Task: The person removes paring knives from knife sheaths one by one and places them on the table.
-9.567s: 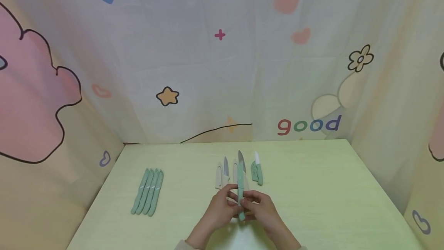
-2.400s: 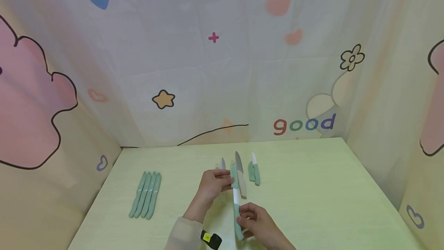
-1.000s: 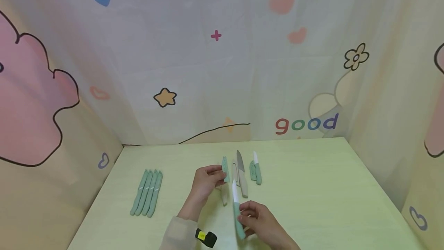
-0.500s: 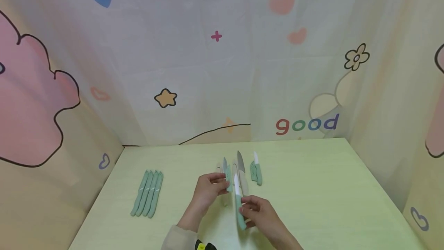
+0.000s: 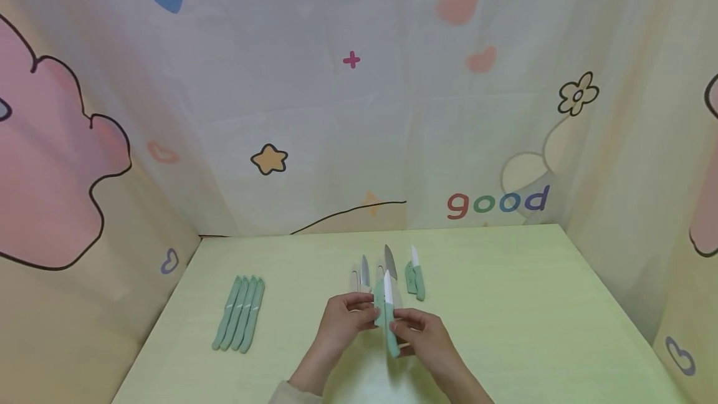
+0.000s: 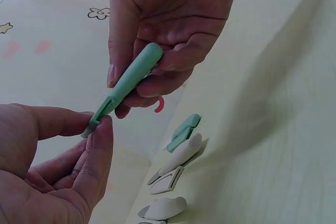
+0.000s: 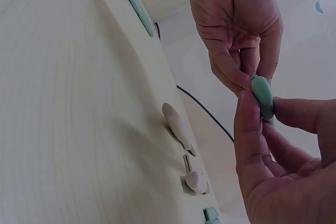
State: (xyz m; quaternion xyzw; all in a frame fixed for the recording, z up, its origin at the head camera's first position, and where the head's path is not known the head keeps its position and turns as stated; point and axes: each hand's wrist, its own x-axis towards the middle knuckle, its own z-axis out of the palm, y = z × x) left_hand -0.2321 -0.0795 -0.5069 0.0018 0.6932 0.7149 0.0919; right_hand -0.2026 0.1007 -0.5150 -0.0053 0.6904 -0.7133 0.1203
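My left hand [image 5: 343,323] pinches a green blade sheath [image 5: 379,304] between thumb and fingers. Beside it, my right hand [image 5: 426,335] grips the green handle of a knife [image 5: 391,329], whose bare white blade points away from me. Sheath and blade lie side by side above the table, overlapping in the left wrist view, where the handle [image 6: 137,72] slants up to the right hand and the sheath [image 6: 93,125] sits at the left fingertips. The right wrist view looks at the handle's rounded end [image 7: 262,95], with the blade hidden behind it.
Beyond my hands lie two knives with steel blades, one small [image 5: 365,272] and one larger [image 5: 390,262], with pale sheaths [image 5: 354,278] beside them. Right of these is a short green knife [image 5: 419,279] beside its sheath [image 5: 411,277]. Several slim green covered knives [image 5: 238,313] lie side by side at left.
Earlier both hands held the covered knife; then the left hand drew the sheath off the blade. Over the last second the sheath has come back toward me, alongside the blade; the knife has risen slightly.
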